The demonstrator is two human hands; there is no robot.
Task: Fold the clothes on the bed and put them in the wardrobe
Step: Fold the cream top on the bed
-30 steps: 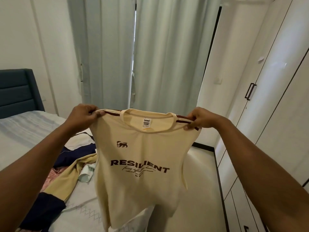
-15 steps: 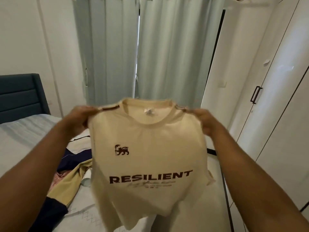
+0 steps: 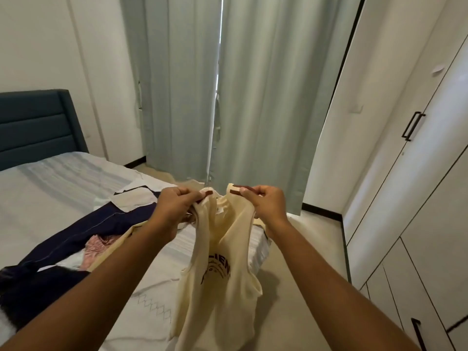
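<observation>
Head view looks down at a cream T-shirt [image 3: 222, 287] held up in the air at the centre of the frame, hanging toward 6 o'clock over the foot corner of the bed [image 3: 63, 193]. The left grip [image 3: 174, 206] pinches one shoulder seam between curled fingers and thumb, just beside a maroon stripe. The right grip [image 3: 266, 206] pinches the other shoulder the same way. The two shoulders stand near each other with a small gap between them, so the shirt sags into a lengthwise fold. Its neck label shows inside the collar, and only part of the dark maroon chest print can be read. The lower hem runs out of the frame at 6 o'clock.

At 8 to 9 o'clock, unfolded clothes lie on the bed:
- a navy garment [image 3: 88, 234] with a thin pale line along it
- a pink piece [image 3: 95, 248] partly under it
- a white and cream piece [image 3: 136, 198] farther up
- a dark heap [image 3: 30, 287] by the left forearm

A dark blue padded headboard [image 3: 33, 125] stands at 10 o'clock. Pale green curtains [image 3: 253, 97] hang at 12 o'clock, with a bright slit between them. The white wardrobe [image 3: 417, 198] fills the 3 o'clock side, its doors closed, with a black handle [image 3: 412, 125] on one of them. Beige floor [image 3: 298, 262] lies between the bed and the wardrobe.
</observation>
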